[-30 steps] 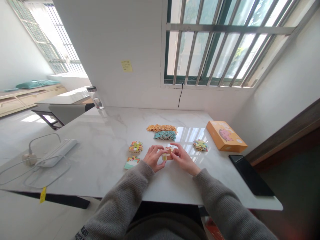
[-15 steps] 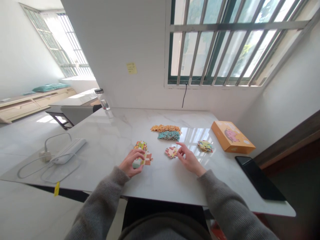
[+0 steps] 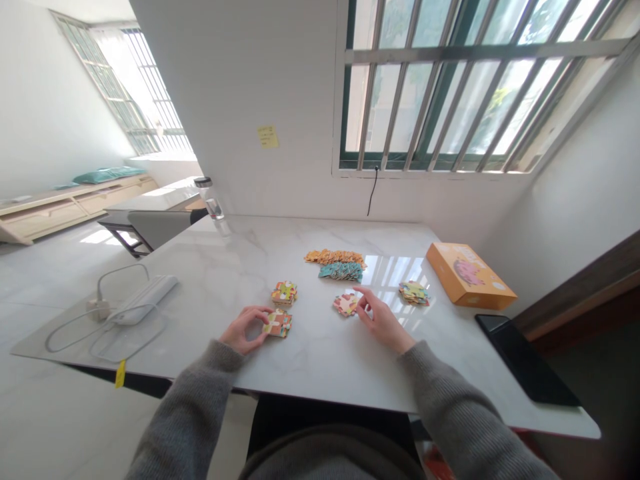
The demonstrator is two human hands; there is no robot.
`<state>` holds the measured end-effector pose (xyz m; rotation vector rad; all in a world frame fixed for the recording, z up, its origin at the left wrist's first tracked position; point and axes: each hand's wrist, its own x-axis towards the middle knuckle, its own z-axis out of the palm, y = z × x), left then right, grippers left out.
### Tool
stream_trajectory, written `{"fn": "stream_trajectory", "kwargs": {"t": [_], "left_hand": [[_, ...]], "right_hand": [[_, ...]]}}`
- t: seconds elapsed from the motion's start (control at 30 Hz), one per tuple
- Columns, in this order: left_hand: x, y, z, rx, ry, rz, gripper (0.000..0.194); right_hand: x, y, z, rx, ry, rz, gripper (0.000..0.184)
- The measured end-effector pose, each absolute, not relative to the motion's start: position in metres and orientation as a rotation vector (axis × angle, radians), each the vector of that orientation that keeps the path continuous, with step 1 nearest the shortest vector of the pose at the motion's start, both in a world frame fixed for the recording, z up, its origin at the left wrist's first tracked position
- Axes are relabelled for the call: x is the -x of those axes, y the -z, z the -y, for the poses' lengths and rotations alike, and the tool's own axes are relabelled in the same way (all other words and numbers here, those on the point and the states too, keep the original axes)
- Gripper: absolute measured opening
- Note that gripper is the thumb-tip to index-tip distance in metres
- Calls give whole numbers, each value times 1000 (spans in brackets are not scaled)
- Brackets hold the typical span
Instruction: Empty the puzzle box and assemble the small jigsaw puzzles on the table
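My left hand [image 3: 244, 331] rests at the table's near middle, its fingers curled against a small group of multicoloured jigsaw pieces [image 3: 278, 323]. Just above that group lies a second stack of colourful pieces [image 3: 285, 293]. My right hand [image 3: 384, 323] is spread loosely, holding nothing, its index fingertip close to a pink and cream cluster of jigsaw pieces [image 3: 345, 304]. Farther off are a row of orange pieces [image 3: 335, 257], a row of teal pieces [image 3: 341, 271] and a mixed stack [image 3: 413, 293].
All this lies on a white marble table [image 3: 210, 267]. An orange box [image 3: 470, 275] sits at the right, with a black tablet [image 3: 525, 360] near the edge. At the left are a white power adapter [image 3: 145, 300] with cables and a glass bottle [image 3: 210, 200].
My left hand has slid lower and left with its pieces, which now lie flat on the table. My right hand stays near the pink cluster. The view has shifted slightly.
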<state>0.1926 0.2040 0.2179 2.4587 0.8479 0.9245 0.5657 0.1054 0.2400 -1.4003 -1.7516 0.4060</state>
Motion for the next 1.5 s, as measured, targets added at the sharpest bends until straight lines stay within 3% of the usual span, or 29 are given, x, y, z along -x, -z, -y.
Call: {"fn": "stream_trajectory", "kwargs": {"t": [0.4, 0.53, 0.67, 0.8, 1.0, 1.33, 1.5], "left_hand": [[-202, -221, -195, -2527, -954, -884, 11], [-236, -233, -174, -2565, -1095, -803, 10], [-286, -242, -163, -2664, -935, -638, 14], [-333, -245, -175, -2727, -756, -614, 27], [-363, -225, -190, -2701, -817, -816, 50], [-359, -221, -181, -2612, -1023, -654, 19], [-359, -223, -181, -2555, -1069, -572, 23]], "right_hand": [[-562, -227, -114, 1478, -113, 1848, 27], [-557, -224, -116, 1599, -21, 1925, 34], [-557, -223, -116, 1618, -27, 1945, 31], [-561, -222, -117, 1540, -77, 1904, 42], [-564, -227, -115, 1373, -122, 1893, 48], [-561, -240, -104, 1221, -199, 1959, 56], [-562, -238, -104, 1188, -205, 1953, 53]]}}
